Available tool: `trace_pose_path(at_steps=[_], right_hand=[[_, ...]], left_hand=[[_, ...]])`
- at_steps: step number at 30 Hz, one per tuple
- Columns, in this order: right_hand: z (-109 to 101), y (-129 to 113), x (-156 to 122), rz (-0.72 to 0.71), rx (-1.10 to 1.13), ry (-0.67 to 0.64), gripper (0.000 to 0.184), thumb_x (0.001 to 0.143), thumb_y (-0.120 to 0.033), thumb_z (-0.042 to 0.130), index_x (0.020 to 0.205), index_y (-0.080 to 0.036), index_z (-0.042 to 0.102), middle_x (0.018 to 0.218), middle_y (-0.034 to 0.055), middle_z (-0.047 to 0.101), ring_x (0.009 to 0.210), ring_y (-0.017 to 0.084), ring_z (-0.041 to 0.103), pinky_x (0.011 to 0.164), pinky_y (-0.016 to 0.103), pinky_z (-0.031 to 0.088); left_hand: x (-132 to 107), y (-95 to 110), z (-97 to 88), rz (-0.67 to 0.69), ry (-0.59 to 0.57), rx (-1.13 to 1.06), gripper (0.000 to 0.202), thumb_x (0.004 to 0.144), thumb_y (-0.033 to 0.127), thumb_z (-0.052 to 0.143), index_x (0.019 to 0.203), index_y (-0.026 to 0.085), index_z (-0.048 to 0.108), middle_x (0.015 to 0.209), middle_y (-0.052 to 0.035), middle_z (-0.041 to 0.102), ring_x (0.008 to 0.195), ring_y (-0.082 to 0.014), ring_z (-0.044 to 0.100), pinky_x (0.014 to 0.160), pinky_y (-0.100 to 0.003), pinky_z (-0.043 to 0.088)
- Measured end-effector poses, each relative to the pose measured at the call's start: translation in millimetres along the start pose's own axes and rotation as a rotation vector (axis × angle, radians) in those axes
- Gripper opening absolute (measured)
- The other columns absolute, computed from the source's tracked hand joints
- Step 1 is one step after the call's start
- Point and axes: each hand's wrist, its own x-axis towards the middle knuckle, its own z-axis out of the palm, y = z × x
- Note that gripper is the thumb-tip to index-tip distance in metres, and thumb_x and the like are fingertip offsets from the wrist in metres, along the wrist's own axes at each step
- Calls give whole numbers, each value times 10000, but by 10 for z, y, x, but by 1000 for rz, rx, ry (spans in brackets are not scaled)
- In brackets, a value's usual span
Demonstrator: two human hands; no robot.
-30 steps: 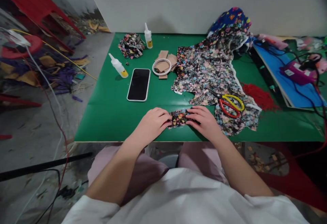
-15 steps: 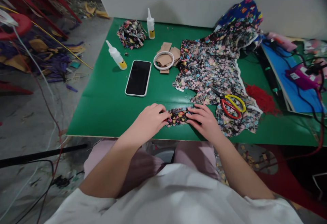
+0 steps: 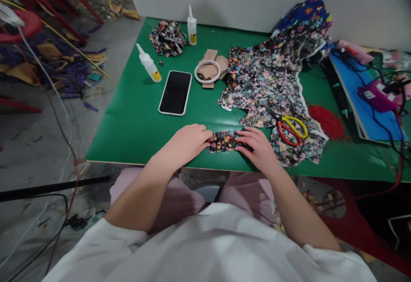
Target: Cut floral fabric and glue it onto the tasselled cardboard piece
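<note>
A small strip of dark floral fabric [image 3: 222, 142] lies on the green tabletop near its front edge. My left hand [image 3: 193, 142] is closed on the strip's left end, thumb and fingers together. At the other end my right hand [image 3: 256, 145] grips the fabric between thumb and fingers, hiding that end. Just right of my right hand, scissors [image 3: 290, 130] with one yellow and one red handle rest on a large spread of floral fabric [image 3: 263, 76]. A phone [image 3: 175, 93] with a dark screen lies beyond my left hand.
Two white bottles with pointed nozzles, one nearer [image 3: 150, 65] and one farther [image 3: 192, 29], stand near a crumpled floral bundle [image 3: 168, 37]. A white ring [image 3: 196, 74] lies over brown card pieces [image 3: 210, 55]. Red threads [image 3: 327, 121], a blue folder [image 3: 369, 102] and a purple corded tool [image 3: 380, 95] are at right.
The view has shifted slightly, so the table's contents sit a little higher. Both hands stay on the fabric strip; my right fingers have shifted a little on its right end.
</note>
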Motion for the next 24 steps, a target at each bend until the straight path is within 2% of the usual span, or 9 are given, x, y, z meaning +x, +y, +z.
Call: trace_pose_path(at_steps=[8, 15, 20, 24], right_hand=[[21, 11, 8, -77, -141, -3, 195, 811, -320, 583, 952, -214, 665, 1035, 49, 689, 1029, 214, 590, 934, 405, 458], [-21, 9, 29, -273, -338, -3, 183, 837, -279, 560, 961, -178, 648, 1018, 50, 694, 976, 175, 609, 956, 358, 431], [-102, 19, 91, -414, -450, -70, 203, 856, -249, 533, 998, -146, 635, 1031, 62, 687, 976, 176, 607, 946, 351, 428], [-134, 13, 126, -447, -487, -111, 211, 871, -244, 509, 1004, -141, 637, 1022, 56, 689, 966, 177, 603, 930, 342, 438]], left_hand=[[-12, -58, -25, -28, -28, -56, 80, 827, 245, 549, 834, 192, 608, 811, -14, 562, 753, -153, 544, 640, -248, 376], [-35, -63, -11, -45, -36, -83, 109, 835, 243, 511, 833, 179, 599, 818, -28, 556, 755, -153, 542, 647, -253, 383], [-28, -58, 13, -36, -7, -74, 131, 838, 257, 497, 792, 175, 588, 794, -29, 565, 775, -167, 540, 675, -272, 391], [-34, -80, 15, -38, 0, -110, 133, 837, 257, 491, 777, 177, 579, 786, -22, 561, 749, -158, 537, 656, -266, 387]])
